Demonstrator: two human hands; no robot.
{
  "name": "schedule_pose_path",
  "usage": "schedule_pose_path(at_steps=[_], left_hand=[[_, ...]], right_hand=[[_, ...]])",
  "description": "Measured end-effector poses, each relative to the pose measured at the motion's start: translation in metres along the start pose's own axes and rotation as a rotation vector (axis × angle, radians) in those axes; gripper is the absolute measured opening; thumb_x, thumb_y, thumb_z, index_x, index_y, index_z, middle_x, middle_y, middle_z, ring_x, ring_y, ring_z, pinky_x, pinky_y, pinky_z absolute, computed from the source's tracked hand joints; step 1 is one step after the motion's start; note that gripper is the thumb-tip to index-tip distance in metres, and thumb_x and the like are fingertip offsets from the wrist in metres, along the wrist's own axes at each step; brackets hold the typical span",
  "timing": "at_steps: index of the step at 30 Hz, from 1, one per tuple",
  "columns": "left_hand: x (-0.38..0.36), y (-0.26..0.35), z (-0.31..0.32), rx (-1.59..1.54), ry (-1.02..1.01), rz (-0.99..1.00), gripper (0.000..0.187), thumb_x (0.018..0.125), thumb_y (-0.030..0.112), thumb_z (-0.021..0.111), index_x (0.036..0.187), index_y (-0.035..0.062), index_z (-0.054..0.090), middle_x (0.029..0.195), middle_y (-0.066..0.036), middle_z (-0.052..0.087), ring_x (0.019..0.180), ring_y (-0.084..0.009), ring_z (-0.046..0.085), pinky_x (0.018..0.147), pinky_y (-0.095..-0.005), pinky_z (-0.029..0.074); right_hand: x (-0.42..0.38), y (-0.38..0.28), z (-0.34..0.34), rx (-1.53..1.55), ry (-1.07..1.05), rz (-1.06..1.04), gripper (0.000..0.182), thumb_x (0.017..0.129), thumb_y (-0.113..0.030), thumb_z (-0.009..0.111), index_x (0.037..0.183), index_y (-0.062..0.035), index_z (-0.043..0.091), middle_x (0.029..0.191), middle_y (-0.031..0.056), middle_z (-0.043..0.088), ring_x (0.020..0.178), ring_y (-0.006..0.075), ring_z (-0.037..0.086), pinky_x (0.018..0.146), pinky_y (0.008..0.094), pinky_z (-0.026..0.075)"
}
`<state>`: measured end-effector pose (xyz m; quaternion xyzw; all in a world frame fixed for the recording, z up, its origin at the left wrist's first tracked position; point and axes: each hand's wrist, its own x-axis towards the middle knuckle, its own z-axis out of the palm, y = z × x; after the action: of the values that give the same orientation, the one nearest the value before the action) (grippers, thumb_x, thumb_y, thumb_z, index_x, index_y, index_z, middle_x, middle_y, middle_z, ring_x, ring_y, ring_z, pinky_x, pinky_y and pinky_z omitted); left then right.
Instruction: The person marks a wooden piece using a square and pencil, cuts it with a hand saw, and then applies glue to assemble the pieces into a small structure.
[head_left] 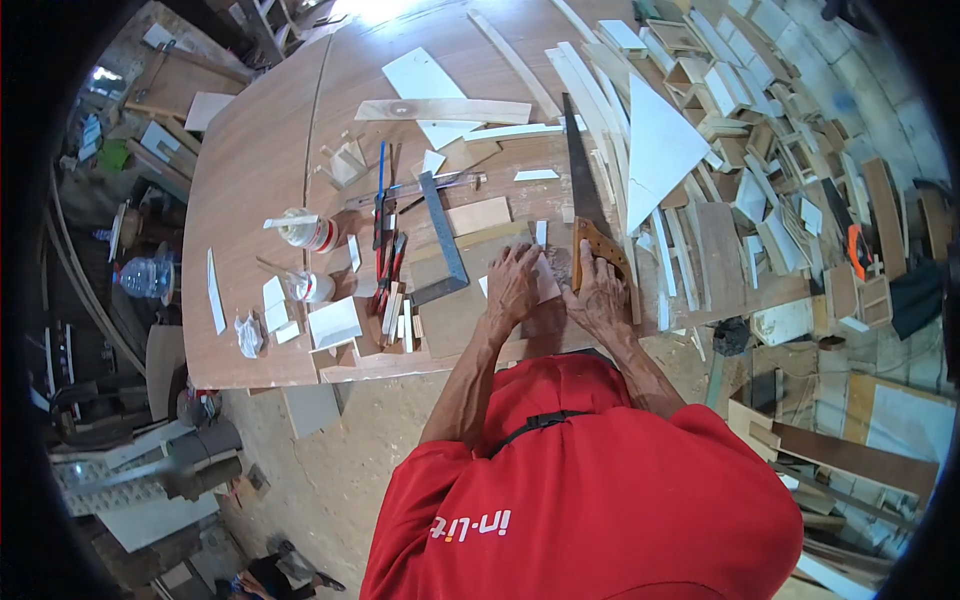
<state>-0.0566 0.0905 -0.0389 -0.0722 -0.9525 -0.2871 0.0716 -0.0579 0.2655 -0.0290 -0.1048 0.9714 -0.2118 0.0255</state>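
Note:
My left hand (pixel 514 284) lies with its fingers stretched over a small white board (pixel 546 280), pressing it against the brown board beneath. My right hand (pixel 601 298) is closed at the wooden handle of a handsaw (pixel 579 165); its finger undersides are hidden. The saw's dark blade points away from me across the table. Left of my left hand, a try square (pixel 440 230) rests on a brown board (pixel 470 312). A narrow white strip (pixel 541 232) stands out between my two hands.
Red-handled tools (pixel 390 262), a white glue jar (pixel 310 233) and a smaller jar (pixel 316 288) are to the left. A white triangular panel (pixel 660 150) and long wood strips (pixel 585 90) lie to the right. Small wooden boxes (pixel 728 88) are heaped beyond.

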Motion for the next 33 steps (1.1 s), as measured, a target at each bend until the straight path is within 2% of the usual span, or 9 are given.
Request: schedule_pose_path(at_steps=[4, 7, 11, 12, 14, 18, 21, 27, 33], left_hand=[[-0.004, 0.0, 0.004, -0.088, 0.2, -0.05, 0.025, 0.079, 0.003, 0.057, 0.103, 0.0018, 0.062, 0.093, -0.022, 0.058, 0.091, -0.0399, 0.054, 0.079, -0.047, 0.046], [-0.005, 0.006, -0.002, -0.162, 0.197, -0.161, 0.021, 0.079, 0.002, 0.057, 0.099, 0.0006, 0.062, 0.089, -0.022, 0.057, 0.087, -0.0415, 0.054, 0.075, -0.048, 0.045], [-0.004, 0.008, -0.002, -0.208, 0.194, -0.254, 0.013, 0.079, 0.004, 0.059, 0.091, 0.0011, 0.064, 0.084, -0.02, 0.059, 0.081, -0.0397, 0.056, 0.073, -0.0458, 0.046], [-0.003, 0.01, -0.001, -0.203, 0.203, -0.267, 0.013, 0.079, 0.004, 0.059, 0.091, 0.0011, 0.064, 0.084, -0.02, 0.059, 0.081, -0.0397, 0.056, 0.073, -0.0458, 0.046], [0.0, 0.014, 0.001, -0.245, 0.275, -0.247, 0.011, 0.08, 0.004, 0.059, 0.09, 0.0025, 0.065, 0.084, -0.017, 0.06, 0.082, -0.0384, 0.058, 0.072, -0.0443, 0.046], [0.002, 0.023, 0.003, -0.268, 0.202, -0.317, 0.015, 0.082, 0.003, 0.058, 0.094, 0.0034, 0.067, 0.089, -0.017, 0.063, 0.085, -0.0366, 0.06, 0.073, -0.0426, 0.048], [0.0, 0.024, 0.012, -0.353, 0.328, -0.258, 0.018, 0.084, 0.003, 0.056, 0.098, 0.0036, 0.068, 0.089, -0.018, 0.067, 0.082, -0.0308, 0.065, 0.07, -0.0389, 0.049], [0.002, 0.036, -0.006, -0.363, 0.213, -0.557, 0.026, 0.087, 0.007, 0.057, 0.111, 0.0054, 0.065, 0.069, -0.014, 0.065, 0.057, -0.0156, 0.058, 0.057, -0.0356, 0.048], [0.0, 0.019, -0.01, -0.457, 0.253, -0.431, 0.03, 0.085, 0.01, 0.06, 0.115, 0.0029, 0.063, 0.069, -0.014, 0.066, 0.061, -0.0164, 0.063, 0.06, -0.0317, 0.05]], right_hand=[[0.005, 0.005, -0.002, 0.038, -0.076, -0.015, 0.086, 0.073, -0.034, 0.07, 0.143, -0.002, 0.03, 0.115, 0.021, 0.046, 0.108, 0.0382, 0.048, 0.087, 0.0503, 0.045], [0.006, 0.001, -0.018, -0.016, -0.12, -0.036, 0.087, 0.073, -0.033, 0.072, 0.143, -0.0031, 0.03, 0.114, 0.0197, 0.047, 0.109, 0.0378, 0.048, 0.088, 0.0492, 0.045], [0.016, 0.002, -0.036, 0.033, -0.035, -0.044, 0.062, 0.076, -0.031, 0.07, 0.128, -0.0026, 0.051, 0.11, 0.018, 0.051, 0.106, 0.035, 0.051, 0.088, 0.045, 0.045], [0.019, 0.002, -0.038, 0.104, 0.034, -0.069, 0.044, 0.079, -0.027, 0.067, 0.115, -0.0029, 0.061, 0.106, 0.0163, 0.054, 0.101, 0.0336, 0.055, 0.086, 0.0435, 0.046], [0.03, 0.006, -0.038, 0.146, 0.0, -0.098, 0.037, 0.081, -0.026, 0.065, 0.111, -0.0036, 0.062, 0.102, 0.0151, 0.056, 0.098, 0.033, 0.057, 0.084, 0.0427, 0.047], [0.043, 0.002, -0.045, 0.271, -0.07, -0.144, 0.024, 0.084, -0.022, 0.061, 0.1, -0.0043, 0.067, 0.091, 0.0132, 0.063, 0.089, 0.0328, 0.062, 0.08, 0.0417, 0.049], [0.042, 0.001, -0.037, 0.381, -0.046, -0.173, 0.024, 0.085, -0.021, 0.059, 0.1, -0.0033, 0.067, 0.092, 0.0142, 0.064, 0.088, 0.0335, 0.063, 0.079, 0.0417, 0.049], [0.041, -0.008, -0.025, 0.497, -0.055, -0.211, 0.024, 0.087, -0.022, 0.058, 0.1, -0.004, 0.067, 0.093, 0.015, 0.066, 0.086, 0.0345, 0.064, 0.077, 0.0426, 0.049], [0.036, -0.026, -0.03, 0.53, -0.169, -0.001, 0.023, 0.089, -0.025, 0.058, 0.092, -0.0029, 0.064, 0.087, 0.0176, 0.066, 0.084, 0.0354, 0.064, 0.075, 0.0433, 0.049]])
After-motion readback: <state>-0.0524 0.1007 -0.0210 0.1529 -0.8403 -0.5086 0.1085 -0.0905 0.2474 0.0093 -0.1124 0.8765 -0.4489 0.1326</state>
